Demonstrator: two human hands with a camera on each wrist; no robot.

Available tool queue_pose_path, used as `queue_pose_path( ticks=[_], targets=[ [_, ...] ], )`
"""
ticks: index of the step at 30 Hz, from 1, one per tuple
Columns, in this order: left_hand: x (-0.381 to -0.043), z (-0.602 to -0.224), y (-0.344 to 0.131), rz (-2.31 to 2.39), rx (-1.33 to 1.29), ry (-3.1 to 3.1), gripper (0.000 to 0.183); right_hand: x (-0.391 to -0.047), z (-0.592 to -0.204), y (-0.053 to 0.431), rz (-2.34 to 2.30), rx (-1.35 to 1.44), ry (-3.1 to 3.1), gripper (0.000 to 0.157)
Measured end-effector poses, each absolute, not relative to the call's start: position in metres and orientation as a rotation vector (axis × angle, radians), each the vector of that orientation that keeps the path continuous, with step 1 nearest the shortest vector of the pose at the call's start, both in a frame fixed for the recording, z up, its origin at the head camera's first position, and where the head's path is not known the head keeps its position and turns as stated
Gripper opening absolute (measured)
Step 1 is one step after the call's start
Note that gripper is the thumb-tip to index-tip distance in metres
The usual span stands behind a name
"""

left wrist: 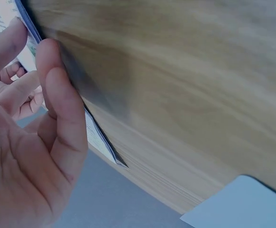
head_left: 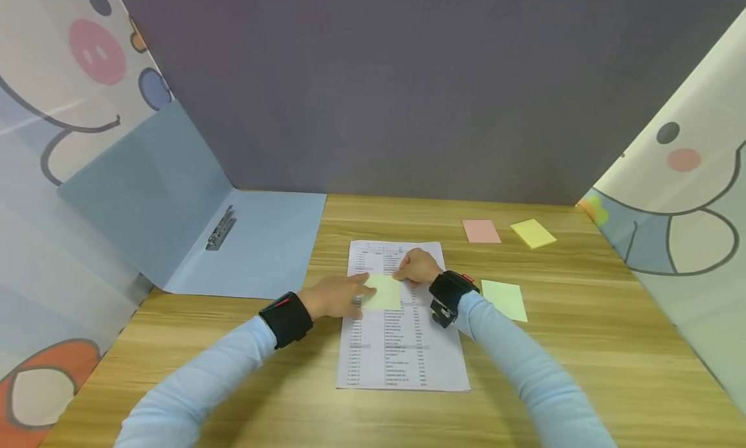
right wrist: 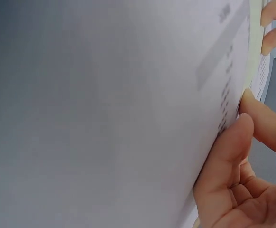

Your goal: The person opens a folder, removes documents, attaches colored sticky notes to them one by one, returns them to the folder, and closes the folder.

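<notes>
A pale yellow-green sticky note (head_left: 382,294) lies on the upper part of a printed sheet of paper (head_left: 402,364) with rows of text. My left hand (head_left: 337,295) touches the note's left side with outstretched fingers. In the left wrist view its fingers (left wrist: 64,104) are extended beside the paper edge. At the note's upper right corner, my right hand (head_left: 421,267) has its thumb and forefinger close together, the other fingers curled. The right wrist view shows those fingertips (right wrist: 248,97) at the note's edge, against the paper.
A blue folder (head_left: 262,241) stands opened at the left, with a metal clip (head_left: 221,228) at its spine. To the right lie pink (head_left: 481,231), yellow (head_left: 533,233) and pale green (head_left: 504,300) sticky-note pads. A grey panel (head_left: 373,92) rises behind the wooden table (head_left: 588,344).
</notes>
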State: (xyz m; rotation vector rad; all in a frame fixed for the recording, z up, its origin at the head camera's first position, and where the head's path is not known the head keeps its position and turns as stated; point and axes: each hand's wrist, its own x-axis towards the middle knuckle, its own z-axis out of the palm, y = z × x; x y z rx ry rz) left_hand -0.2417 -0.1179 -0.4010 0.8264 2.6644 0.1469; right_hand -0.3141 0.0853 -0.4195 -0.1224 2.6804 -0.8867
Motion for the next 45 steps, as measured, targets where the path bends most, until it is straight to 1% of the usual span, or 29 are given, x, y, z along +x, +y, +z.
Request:
queue_pose_path(
  ticks=[6, 10, 13, 17, 19, 23, 26, 33, 36, 41, 45],
  targets=[
    [-0.239, -0.397, -0.122, 0.145, 0.793, 2.658, 0.059, -0.311, -0.418, 0.088, -0.913, -0.136, 2.669, 0.019],
    [-0.239, -0.398, -0.123, 0.150, 0.784, 2.667, 0.060, -0.307, -0.417, 0.092, -0.884, -0.212, 2.664, 0.017],
    [-0.238, -0.400, -0.123, 0.168, 0.777, 2.667, 0.061, -0.298, -0.414, 0.095, -0.732, -0.338, 2.711, 0.026],
    [-0.236, -0.402, -0.125, 0.196, 0.781, 2.662, 0.060, -0.279, -0.410, 0.103, -0.447, -0.488, 2.800, 0.046],
    [-0.235, -0.402, -0.127, 0.207, 0.775, 2.659, 0.059, -0.269, -0.410, 0.108, -0.384, -0.527, 2.813, 0.054],
    [-0.235, -0.402, -0.130, 0.209, 0.748, 2.666, 0.059, -0.257, -0.410, 0.115, -0.396, -0.591, 2.817, 0.059],
    [-0.236, -0.401, -0.131, 0.222, 0.741, 2.671, 0.058, -0.254, -0.410, 0.117, -0.427, -0.621, 2.826, 0.059],
    [-0.235, -0.401, -0.130, 0.202, 0.744, 2.668, 0.059, -0.253, -0.410, 0.121, -0.423, -0.667, 2.824, 0.060],
    [-0.233, -0.400, -0.130, 0.196, 0.732, 2.670, 0.059, -0.256, -0.407, 0.124, -0.518, -0.671, 2.774, 0.060],
    [-0.232, -0.401, -0.128, 0.229, 0.730, 2.672, 0.059, -0.272, -0.397, 0.141, -0.787, -0.543, 2.724, 0.058],
    [-0.232, -0.402, -0.125, 0.252, 0.733, 2.672, 0.059, -0.292, -0.394, 0.169, -0.954, -0.449, 2.765, 0.054]
  ],
)
